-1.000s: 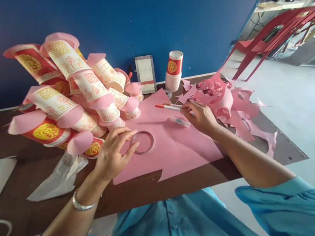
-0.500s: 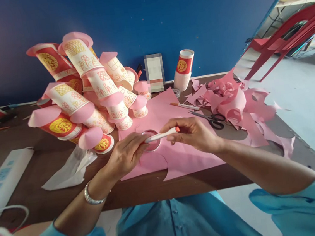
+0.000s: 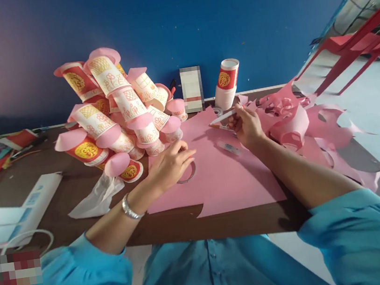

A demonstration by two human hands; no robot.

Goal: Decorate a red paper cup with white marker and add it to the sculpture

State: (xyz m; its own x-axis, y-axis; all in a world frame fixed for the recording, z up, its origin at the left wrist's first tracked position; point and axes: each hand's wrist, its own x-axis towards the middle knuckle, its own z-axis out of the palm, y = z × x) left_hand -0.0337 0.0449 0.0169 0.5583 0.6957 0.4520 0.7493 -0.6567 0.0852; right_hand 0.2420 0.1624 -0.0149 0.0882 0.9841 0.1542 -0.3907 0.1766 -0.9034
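Note:
My right hand (image 3: pixel 246 122) holds a white marker (image 3: pixel 223 117) over the back right of the pink paper sheet (image 3: pixel 230 174). Its fingers are pinched round the marker. My left hand (image 3: pixel 172 166) is over the left part of the sheet, fingers loosely curled and apart, with nothing seen in them. Beside its fingertips a round ring (image 3: pixel 190 176) lies on the paper, partly hidden by the hand. A small clear object (image 3: pixel 229 147), blurred, is on the sheet below my right hand.
Stacked paper cups with pink cone tops (image 3: pixel 128 104) stand at the back left. More cups (image 3: pixel 226 83) stand at the back. Pink paper scraps (image 3: pixel 293 123) cover the right side. A power strip (image 3: pixel 38 197) and white plastic (image 3: pixel 95 198) lie left.
My right hand has moved back and right with the marker. My left hand has let go of the marker and moved slightly right. The scissors no longer show.

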